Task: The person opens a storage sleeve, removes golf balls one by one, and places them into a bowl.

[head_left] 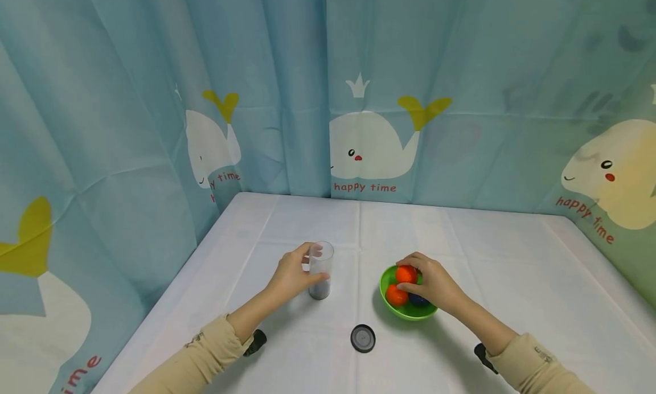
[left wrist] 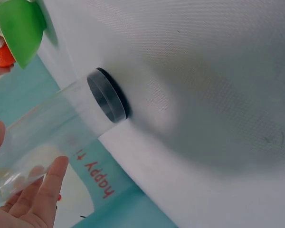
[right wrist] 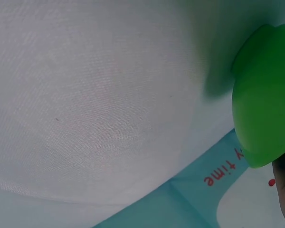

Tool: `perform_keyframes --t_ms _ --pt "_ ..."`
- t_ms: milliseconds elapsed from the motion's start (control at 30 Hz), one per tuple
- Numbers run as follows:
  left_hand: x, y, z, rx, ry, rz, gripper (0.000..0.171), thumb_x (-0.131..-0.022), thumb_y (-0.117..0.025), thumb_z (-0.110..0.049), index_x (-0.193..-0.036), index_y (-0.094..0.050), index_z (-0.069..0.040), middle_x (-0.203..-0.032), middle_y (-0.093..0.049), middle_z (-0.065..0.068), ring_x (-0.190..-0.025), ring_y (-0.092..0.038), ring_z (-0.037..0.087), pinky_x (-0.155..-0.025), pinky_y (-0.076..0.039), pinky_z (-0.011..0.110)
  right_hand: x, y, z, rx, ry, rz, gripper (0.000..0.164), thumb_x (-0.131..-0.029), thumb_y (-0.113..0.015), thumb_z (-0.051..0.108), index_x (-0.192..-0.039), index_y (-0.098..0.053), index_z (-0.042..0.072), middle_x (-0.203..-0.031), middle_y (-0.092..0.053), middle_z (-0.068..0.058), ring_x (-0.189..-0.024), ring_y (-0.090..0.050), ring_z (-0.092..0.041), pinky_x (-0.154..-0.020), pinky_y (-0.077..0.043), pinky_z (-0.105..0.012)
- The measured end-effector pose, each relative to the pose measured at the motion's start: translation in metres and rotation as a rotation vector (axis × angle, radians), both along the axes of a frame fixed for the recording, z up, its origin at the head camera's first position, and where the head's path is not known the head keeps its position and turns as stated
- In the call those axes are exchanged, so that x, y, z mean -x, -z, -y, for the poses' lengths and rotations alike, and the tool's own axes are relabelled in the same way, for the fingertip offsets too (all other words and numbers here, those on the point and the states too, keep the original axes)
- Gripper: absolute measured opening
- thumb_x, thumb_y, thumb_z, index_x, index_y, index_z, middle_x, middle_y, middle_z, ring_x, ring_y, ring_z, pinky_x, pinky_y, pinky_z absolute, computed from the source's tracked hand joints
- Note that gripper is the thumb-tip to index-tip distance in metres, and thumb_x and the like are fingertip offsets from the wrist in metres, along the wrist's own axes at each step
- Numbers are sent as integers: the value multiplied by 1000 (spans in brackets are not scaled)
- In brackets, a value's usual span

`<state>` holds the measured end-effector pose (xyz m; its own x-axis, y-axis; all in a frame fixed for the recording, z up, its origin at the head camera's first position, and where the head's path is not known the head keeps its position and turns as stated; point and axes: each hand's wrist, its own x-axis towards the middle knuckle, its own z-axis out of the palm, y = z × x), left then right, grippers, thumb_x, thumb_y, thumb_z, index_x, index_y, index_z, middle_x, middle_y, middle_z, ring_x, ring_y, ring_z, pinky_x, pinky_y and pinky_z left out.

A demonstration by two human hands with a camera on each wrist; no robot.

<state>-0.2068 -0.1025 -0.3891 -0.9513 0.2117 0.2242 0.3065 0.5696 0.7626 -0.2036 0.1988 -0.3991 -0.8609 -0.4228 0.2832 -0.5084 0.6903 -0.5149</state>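
Note:
My left hand (head_left: 296, 273) grips a clear plastic cylinder (head_left: 320, 269) from its left side, thumb and fingers around the wall. The cylinder stands upright, and its dark grey base (left wrist: 107, 96) meets the white cloth in the left wrist view. Over a green bowl (head_left: 408, 314), my right hand (head_left: 432, 281) pinches an orange-red ball (head_left: 406, 274) between thumb and fingers. A second orange-red ball (head_left: 397, 295) and a dark blue ball (head_left: 418, 300), partly hidden by the hand, lie in the bowl. The right wrist view shows mostly the bowl's outer wall (right wrist: 266, 95).
A round dark grey lid (head_left: 363, 338) lies flat on the white-covered table (head_left: 307, 354), between the cylinder and the bowl but nearer to me. Blue curtains (head_left: 287, 69) with printed whales enclose the table's back and sides.

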Motion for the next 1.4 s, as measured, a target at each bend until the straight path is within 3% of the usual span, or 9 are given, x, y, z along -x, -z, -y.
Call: perform_keyframes --t_ms 267,500,900,1400 --pt "-2 0 5 -26 48 -48 49 -75 -80 -15 -115 -57 1 -113 -65 17 -97 -64 31 -71 -57 29 1 2 -2 -24 10 -23 36 -74 -79 11 -106 -66 0 -103 -65 -9 -90 -63 -22 -78 -56 -33" --pt "-1 1 3 -38 -1 23 48 -73 -80 -11 -115 -58 -3 -115 -65 13 -101 -63 30 -74 -57 31 0 6 -3 -54 33 -40 37 -74 -79 11 -106 -66 -2 -105 -66 -12 -93 -63 -26 -80 -55 -39" --pt "0 2 2 -37 -2 37 48 -72 -81 -9 -113 -58 -3 -115 -65 12 -101 -64 30 -73 -57 31 -3 9 -2 -69 49 -115 35 -73 -80 11 -104 -69 -2 -97 -61 -10 -87 -57 -22 -75 -55 -34" --pt "1 3 7 -22 21 48 60 -69 -83 -9 -122 -55 -5 -117 -65 14 -101 -63 31 -74 -57 31 -4 8 2 -116 74 -58 25 -76 -76 5 -98 -68 -3 -94 -61 -10 -85 -60 -22 -76 -55 -37"
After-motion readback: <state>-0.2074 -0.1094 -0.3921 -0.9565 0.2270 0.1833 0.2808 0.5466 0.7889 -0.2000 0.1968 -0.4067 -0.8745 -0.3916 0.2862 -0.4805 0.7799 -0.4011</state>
